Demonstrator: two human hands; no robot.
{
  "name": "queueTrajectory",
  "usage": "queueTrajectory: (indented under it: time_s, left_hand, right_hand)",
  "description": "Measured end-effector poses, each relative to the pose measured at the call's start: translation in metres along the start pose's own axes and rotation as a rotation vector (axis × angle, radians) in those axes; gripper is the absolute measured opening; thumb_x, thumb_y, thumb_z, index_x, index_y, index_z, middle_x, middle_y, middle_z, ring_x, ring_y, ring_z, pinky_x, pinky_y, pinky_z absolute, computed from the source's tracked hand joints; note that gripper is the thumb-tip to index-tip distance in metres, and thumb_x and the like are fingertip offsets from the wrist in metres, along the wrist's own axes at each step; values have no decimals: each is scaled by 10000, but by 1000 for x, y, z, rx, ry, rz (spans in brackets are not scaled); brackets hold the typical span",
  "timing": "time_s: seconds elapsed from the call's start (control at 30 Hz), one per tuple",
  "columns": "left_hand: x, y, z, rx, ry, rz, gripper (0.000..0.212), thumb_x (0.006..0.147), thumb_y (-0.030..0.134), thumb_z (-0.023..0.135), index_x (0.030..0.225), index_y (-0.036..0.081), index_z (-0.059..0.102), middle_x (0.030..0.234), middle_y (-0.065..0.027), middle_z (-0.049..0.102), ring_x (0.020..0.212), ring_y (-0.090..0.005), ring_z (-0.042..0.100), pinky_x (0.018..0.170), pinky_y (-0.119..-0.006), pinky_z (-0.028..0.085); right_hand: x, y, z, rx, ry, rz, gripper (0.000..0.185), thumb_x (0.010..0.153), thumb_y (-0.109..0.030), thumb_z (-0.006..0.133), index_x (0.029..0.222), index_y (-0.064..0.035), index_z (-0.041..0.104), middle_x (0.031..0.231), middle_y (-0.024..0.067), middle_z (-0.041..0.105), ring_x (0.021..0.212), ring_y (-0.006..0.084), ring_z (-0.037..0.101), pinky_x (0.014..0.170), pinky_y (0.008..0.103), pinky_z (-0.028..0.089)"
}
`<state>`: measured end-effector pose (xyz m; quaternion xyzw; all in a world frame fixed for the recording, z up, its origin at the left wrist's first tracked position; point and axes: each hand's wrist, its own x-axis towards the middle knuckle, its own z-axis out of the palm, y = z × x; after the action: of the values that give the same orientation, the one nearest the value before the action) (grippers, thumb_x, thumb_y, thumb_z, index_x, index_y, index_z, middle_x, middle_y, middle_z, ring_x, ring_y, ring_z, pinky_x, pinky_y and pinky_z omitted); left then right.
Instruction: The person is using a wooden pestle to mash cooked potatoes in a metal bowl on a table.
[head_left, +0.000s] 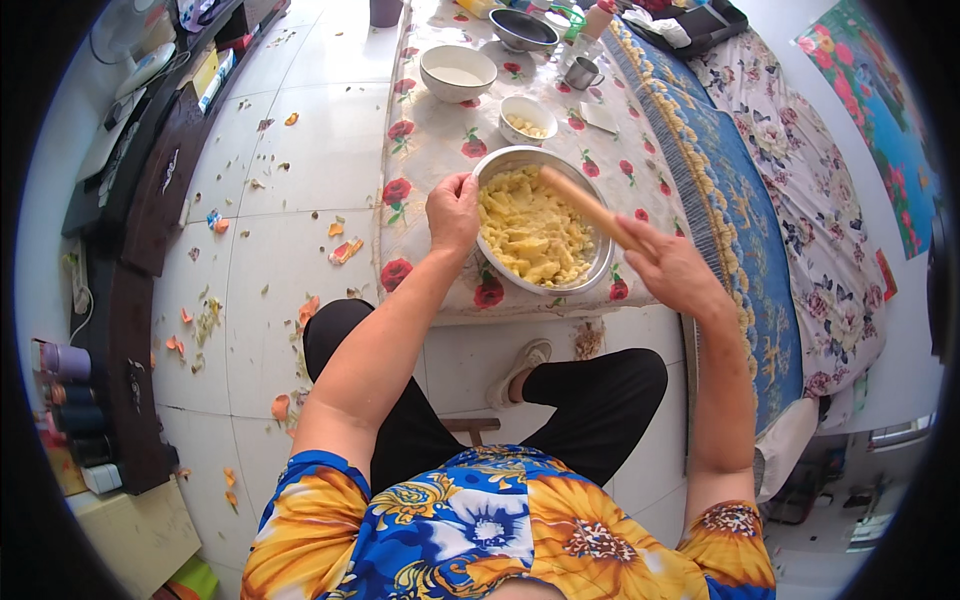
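A metal bowl (604, 264) of lumpy yellow mash (529, 225) stands near the close end of the table. My left hand (454, 210) grips the bowl's left rim. In my right hand (664, 262) is a wooden rolling pin or stick (589, 204), slanting over the bowl's right side; its far end is at the mash, slightly blurred. Just beyond the bowl is a small white bowl (527, 120) with pale peeled pieces, perhaps garlic cloves. A larger white bowl (458, 73) with white contents, possibly flour, is farther back on the left.
A rose-patterned cover lies on the table (420, 161). Toward its far end are a dark-lined bowl (523, 31), a metal mug (583, 74) and a white square object (598, 117). A blue-covered seat (739, 202) runs along the right. Scraps (346, 250) litter the tiled floor.
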<state>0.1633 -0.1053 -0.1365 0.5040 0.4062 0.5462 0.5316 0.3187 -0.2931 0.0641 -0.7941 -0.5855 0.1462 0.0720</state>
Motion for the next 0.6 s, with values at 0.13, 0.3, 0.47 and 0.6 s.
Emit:
queueTrajectory:
  time_s: [0.13,0.3,0.47,0.6]
  left_hand:
    - [-6,10,7,-18,-46,-43,236,922,165,558,961,-45,658,802,-44,657,716,-81,556,674,-252,463]
    - [-5,12,3,38,-53,-30,236,924,165,553,964,-42,659,804,-39,653,711,-83,552,671,-252,460]
    - [-4,8,-1,33,-40,-17,238,929,165,545,968,-40,660,801,-37,652,711,-81,551,669,-252,462]
    - [-3,7,6,1,-5,32,240,905,170,551,918,-45,655,716,-100,648,642,-139,583,629,-307,471]
  right_hand:
    - [6,17,29,34,72,60,466,885,-222,568,1343,-197,484,1016,213,637,914,325,632,843,394,481]
    - [15,10,36,-17,-47,93,479,882,-245,571,1350,-205,473,1054,191,638,958,335,619,873,417,472]
    - [2,-3,-8,58,89,26,455,882,-208,572,1328,-157,496,1045,199,638,923,334,630,847,412,490]
    - [24,1,47,21,-36,110,453,883,-230,571,1329,-202,495,1025,204,639,938,336,626,852,401,488]
